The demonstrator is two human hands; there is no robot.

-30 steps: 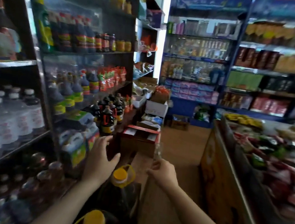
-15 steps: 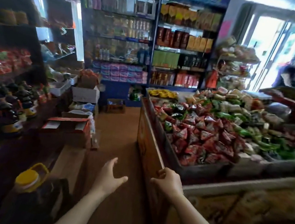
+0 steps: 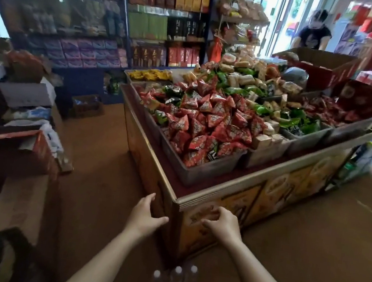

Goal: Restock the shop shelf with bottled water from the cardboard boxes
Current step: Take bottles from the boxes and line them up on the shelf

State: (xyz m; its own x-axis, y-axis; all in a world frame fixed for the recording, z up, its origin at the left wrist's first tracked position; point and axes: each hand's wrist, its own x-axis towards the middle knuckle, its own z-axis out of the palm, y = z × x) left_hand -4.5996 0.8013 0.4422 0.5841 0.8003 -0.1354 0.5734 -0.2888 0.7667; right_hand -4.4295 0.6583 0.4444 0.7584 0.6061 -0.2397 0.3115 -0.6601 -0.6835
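The display counter's corner (image 3: 177, 201) juts between the left hand (image 3: 145, 216) and right hand (image 3: 223, 225), blocking straight ahead. Bare brown floor (image 3: 102, 153) runs open along the aisle to the left, hemmed by a red cardboard box (image 3: 18, 153). 4 white-capped water bottles (image 3: 175, 280) stand low between the forearms.

Both bare forearms are stretched forward. The left hand (image 3: 145, 216) is held open, thumb spread; the right hand (image 3: 222, 224) is loosely curled, holding nothing.
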